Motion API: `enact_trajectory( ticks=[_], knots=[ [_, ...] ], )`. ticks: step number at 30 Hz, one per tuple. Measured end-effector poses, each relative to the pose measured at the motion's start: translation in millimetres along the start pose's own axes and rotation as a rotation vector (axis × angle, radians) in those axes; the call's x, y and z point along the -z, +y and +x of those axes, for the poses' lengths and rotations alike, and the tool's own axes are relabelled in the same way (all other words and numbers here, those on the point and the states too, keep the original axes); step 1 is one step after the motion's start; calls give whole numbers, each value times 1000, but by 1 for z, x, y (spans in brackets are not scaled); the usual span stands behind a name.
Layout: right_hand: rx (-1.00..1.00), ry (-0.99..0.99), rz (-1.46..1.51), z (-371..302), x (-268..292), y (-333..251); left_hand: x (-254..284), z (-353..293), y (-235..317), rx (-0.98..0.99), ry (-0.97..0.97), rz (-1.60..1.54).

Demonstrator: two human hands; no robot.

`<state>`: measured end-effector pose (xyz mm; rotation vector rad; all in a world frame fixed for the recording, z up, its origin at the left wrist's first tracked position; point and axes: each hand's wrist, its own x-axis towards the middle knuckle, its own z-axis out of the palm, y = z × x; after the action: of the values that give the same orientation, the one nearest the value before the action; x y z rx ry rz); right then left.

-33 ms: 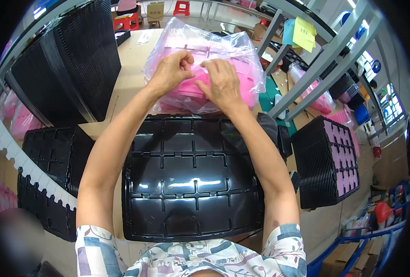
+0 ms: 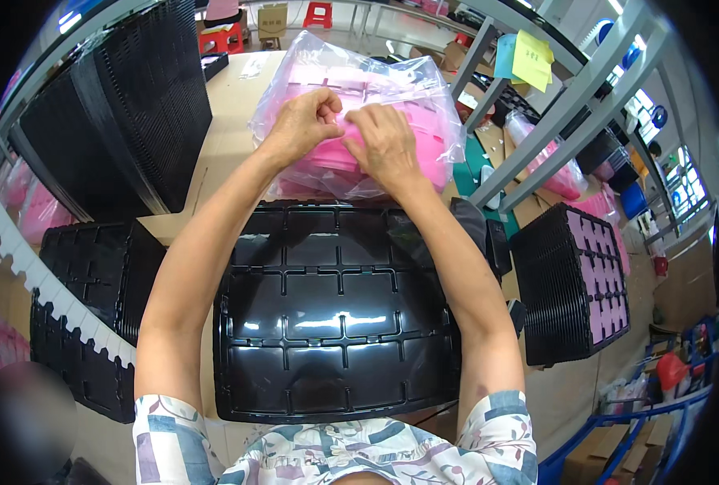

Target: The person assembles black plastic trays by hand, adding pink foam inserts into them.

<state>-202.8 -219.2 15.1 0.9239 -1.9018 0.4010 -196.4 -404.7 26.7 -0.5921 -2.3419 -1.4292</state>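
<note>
Clear plastic bag (image 2: pixel 351 113) of pink pieces, lying beyond the black tray (image 2: pixel 335 311), is being pinched at its top by left hand (image 2: pixel 303 125) and right hand (image 2: pixel 388 145), both closed on film; no shift is being registered.

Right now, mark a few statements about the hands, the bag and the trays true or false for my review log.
1. Both hands, left hand and right hand, are on the clear plastic bag of pink pieces. True.
2. The bag lies beyond the black tray. True.
3. The black tray is full of pink pieces. False: its compartments look empty.
4. The tray stack at the right is all black. False: its top shows pink.
</note>
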Motion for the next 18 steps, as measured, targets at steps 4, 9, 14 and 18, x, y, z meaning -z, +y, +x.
enact_trajectory(
  ticks=[4,9,14,18],
  knots=[
    [-23,-77,142,9,-15,8,9,2,-20,10,10,-33],
    [36,-202,140,3,-4,15,16,-25,18,-299,629,276],
    [-207,-204,271,13,4,26,-40,-87,50,227,-229,-307],
    [-457,-213,403,34,13,16,-29,-86,25,495,-79,-1070]
  ],
)
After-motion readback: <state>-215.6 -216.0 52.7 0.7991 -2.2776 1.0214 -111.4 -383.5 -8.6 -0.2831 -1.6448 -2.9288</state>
